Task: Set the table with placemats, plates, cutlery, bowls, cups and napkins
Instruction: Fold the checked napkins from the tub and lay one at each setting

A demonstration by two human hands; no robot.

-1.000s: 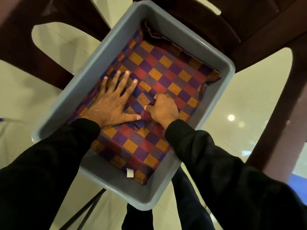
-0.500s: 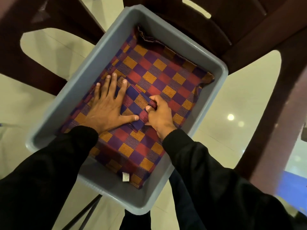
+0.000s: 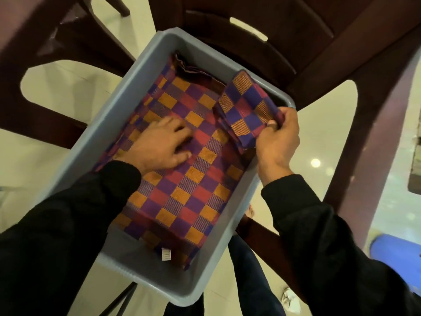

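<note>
Your right hand [image 3: 276, 137] pinches a folded checked napkin [image 3: 247, 110] above the grey tub's [image 3: 145, 71] far right corner. Your left hand [image 3: 163, 144], fingers loosely bent, rests on the checked placemat [image 3: 189, 190] inside, holding nothing.

No text, brand or number can be read. A small white label [image 3: 166, 254] is sewn at the near edge of the checked cloth [image 3: 193, 179] lying in the grey tub [image 3: 127, 96], but its marks are too small and blurred to make out.

A folded checked napkin [image 3: 247, 108] is pinched by the right hand [image 3: 276, 137] above a grey tub [image 3: 127, 106]; the stacked cloths [image 3: 191, 188] are pressed by the left hand [image 3: 159, 144]
</note>
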